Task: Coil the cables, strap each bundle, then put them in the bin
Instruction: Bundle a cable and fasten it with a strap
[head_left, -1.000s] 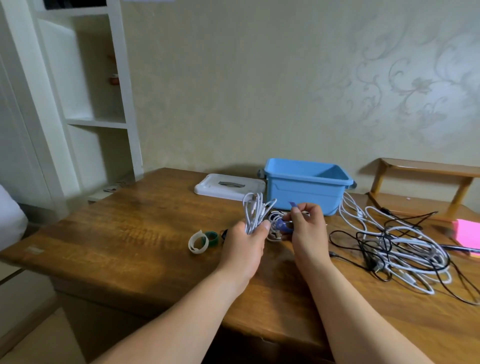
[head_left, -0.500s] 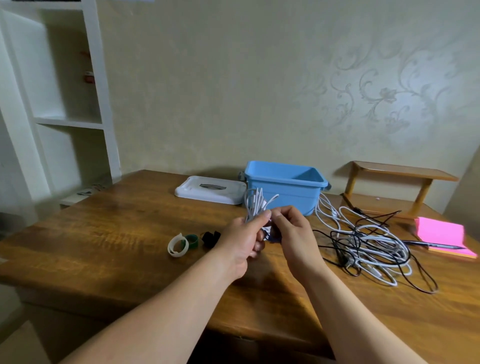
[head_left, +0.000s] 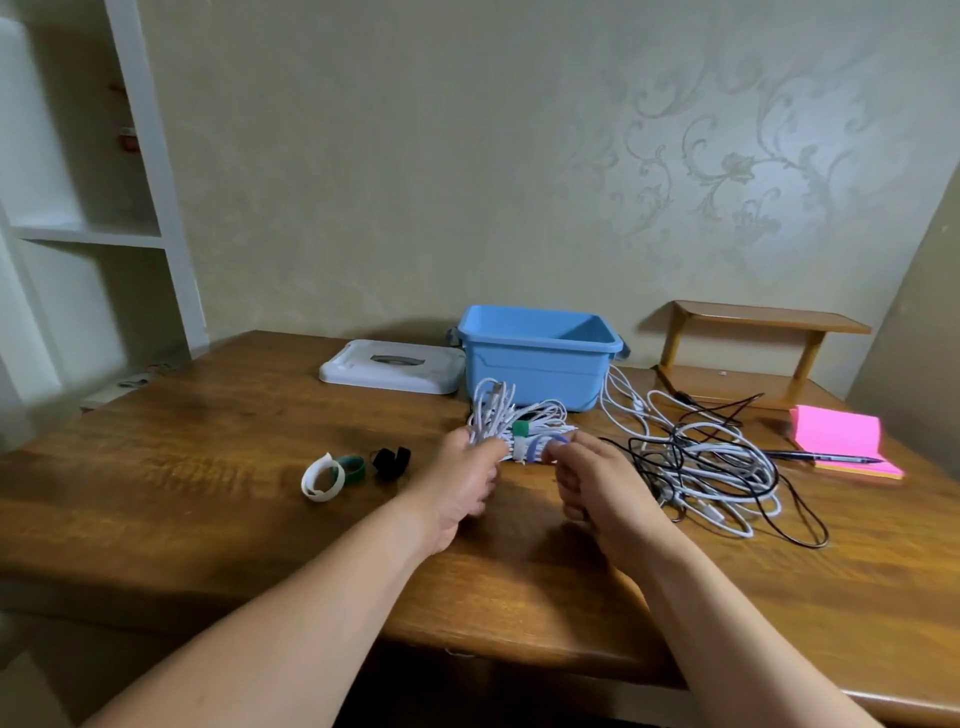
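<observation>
In front of blue bin (head_left: 535, 374): left hand (head_left: 457, 488) grips white cable bundle (head_left: 491, 415); right hand (head_left: 597, 488) pinches blue strap (head_left: 535, 449) against it.

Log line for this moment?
left hand: grips white cable bundle | right hand: pinches blue strap | blue bin: open, lid beside it

Left forearm (head_left: 311, 597) and right forearm (head_left: 727, 618) bare up to the frame edge. Left grip (head_left: 460, 483) and right grip (head_left: 597, 486) bare; fingers (head_left: 566, 467) motion-blurred.

Wooden table (head_left: 208, 467) bears bin (head_left: 535, 364), lid (head_left: 392, 366), cables (head_left: 717, 467), 3 straps (head_left: 352, 470).
</observation>
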